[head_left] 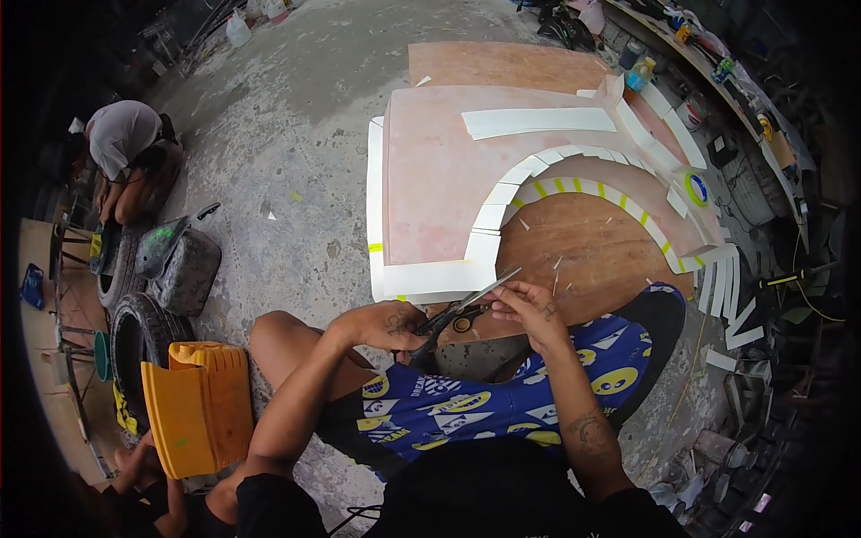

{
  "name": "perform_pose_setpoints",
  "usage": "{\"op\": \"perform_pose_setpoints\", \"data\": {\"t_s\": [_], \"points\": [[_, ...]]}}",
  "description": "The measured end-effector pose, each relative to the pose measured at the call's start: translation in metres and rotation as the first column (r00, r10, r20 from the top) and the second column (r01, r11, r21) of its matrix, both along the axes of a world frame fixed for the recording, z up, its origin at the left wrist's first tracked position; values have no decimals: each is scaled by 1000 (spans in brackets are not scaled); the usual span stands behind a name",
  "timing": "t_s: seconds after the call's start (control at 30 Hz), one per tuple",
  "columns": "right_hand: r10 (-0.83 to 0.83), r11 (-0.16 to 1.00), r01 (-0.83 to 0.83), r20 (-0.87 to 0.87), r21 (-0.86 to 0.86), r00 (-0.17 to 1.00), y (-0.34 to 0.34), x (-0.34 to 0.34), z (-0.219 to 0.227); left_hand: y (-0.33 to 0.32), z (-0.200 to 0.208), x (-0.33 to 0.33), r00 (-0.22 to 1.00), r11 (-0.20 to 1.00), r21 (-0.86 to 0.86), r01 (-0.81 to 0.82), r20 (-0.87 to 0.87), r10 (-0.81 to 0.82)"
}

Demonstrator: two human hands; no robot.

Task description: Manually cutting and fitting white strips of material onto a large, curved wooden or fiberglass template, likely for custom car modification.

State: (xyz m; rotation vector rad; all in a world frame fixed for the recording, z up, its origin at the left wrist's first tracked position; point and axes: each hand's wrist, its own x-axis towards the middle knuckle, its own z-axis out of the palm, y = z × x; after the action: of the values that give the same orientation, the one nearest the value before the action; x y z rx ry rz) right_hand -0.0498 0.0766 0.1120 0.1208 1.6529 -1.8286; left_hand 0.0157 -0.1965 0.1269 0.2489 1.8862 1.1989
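Two hands (386, 325) (529, 309) — scissors (462, 309) at panel (439, 170) edge.

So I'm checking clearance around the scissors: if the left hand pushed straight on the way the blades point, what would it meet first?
Likely the right hand, pinching right at the scissors held by the left hand. Past it lies the taped edge of the pink arched panel, though depth is unclear.

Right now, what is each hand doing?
Left hand: closed on the black-handled metal scissors.
Right hand: fingers pinched at the scissor blades; what they hold cannot be told.
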Motion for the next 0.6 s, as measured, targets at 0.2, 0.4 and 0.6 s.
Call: {"op": "perform_pose_setpoints", "data": {"t_s": [0.2,0.4,0.6], "points": [[8,1000,-8,-5,-2,1000,-2,2,-3,0,6,-6,1000,1000,12,-13,26,13],[7,999,-6,18,-49,1000,-3,2,-3,-2,19,-12,998,995,-80,57,18,-56],[-2,999,3,13,-34,1000,-3,2,-11,4,29,3,978,995,-20,-101,-187,96]]}}
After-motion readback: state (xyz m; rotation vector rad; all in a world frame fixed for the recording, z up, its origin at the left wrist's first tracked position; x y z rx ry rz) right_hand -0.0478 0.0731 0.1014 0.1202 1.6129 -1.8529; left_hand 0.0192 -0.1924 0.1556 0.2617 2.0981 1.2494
